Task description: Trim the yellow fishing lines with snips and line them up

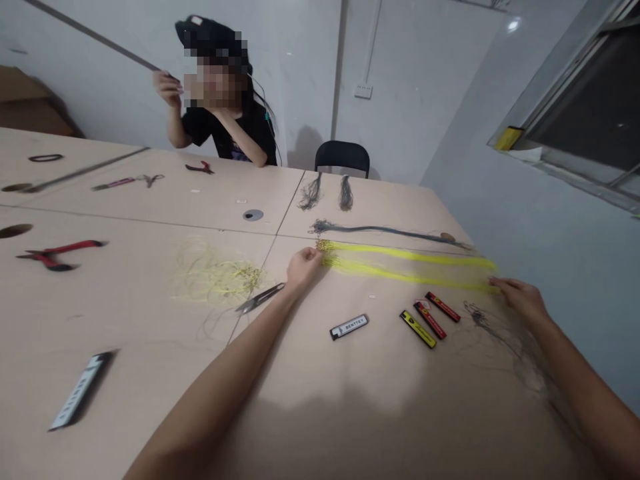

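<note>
Holding yellow strands (410, 255) outstretched: left hand (304, 268) pinches brownish end, right hand (521, 298) the other. Just beyond left hand, dark bundle (380, 230) lies along desk (320, 380). Snips (260, 299) just beside left hand; lighters (418, 329) body-side, between hands; dark tangle (479, 317) near right hand.

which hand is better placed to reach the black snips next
Left, I'd judge: the left hand is close to the black snips, whose handles lie beside its wrist. The right hand is farther away, at the opposite end of the yellow strands.
</note>
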### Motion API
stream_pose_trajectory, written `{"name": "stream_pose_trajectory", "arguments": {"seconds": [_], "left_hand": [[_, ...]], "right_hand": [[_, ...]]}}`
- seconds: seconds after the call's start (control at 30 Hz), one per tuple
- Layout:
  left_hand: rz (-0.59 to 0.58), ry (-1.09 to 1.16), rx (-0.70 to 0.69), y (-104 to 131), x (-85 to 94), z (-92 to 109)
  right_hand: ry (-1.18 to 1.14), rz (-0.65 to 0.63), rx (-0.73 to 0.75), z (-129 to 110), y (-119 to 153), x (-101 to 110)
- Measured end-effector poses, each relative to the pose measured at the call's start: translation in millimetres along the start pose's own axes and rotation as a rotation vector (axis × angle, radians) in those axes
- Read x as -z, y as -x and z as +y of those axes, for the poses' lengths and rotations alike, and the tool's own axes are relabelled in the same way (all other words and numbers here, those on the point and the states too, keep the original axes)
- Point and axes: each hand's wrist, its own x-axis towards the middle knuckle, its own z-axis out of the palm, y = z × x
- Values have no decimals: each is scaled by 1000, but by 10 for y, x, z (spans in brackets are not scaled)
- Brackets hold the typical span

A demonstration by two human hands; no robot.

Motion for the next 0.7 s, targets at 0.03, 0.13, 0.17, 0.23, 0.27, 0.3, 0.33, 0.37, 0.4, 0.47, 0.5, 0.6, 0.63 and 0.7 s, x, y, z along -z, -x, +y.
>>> {"name": "stream_pose_trajectory", "arguments": {"seconds": [0.03,0.13,0.17,0.23,0.27,0.3,0.33,0.37,0.4,0.47,0.5,0.6,0.63,0.7], "left_hand": [[-1,-18,1,5,3,11],[6,-63,4,20,3,40],[10,-76,7,25,1,51],[22,-99,14,35,-3,72],[30,-109,19,40,-4,83],[39,-118,23,43,-5,93],[46,-124,26,45,-6,102],[53,-128,26,47,-6,108],[58,-129,24,47,-7,111],[65,-127,19,45,-9,107],[70,-120,16,42,-10,101],[82,-68,5,35,-13,75],[84,-45,-1,33,-14,66],[92,-8,-14,31,-16,49]], "right_hand": [[20,-13,-12,-3,8,-11],[240,-63,-11,-47,48,-46],[344,-68,20,-67,64,-61],[503,-76,106,-108,95,-96],[539,-68,158,-133,111,-117],[546,-41,216,-168,127,-142],[559,1,284,-220,147,-172],[561,54,358,-295,173,-211],[545,111,437,-398,210,-261],[418,151,578,-692,328,-409],[317,106,650,-876,412,-510],[147,-152,861,-1489,738,-909],[71,-283,919,-1683,854,-1055],[2,-430,980,-2011,1058,-1326]]}}
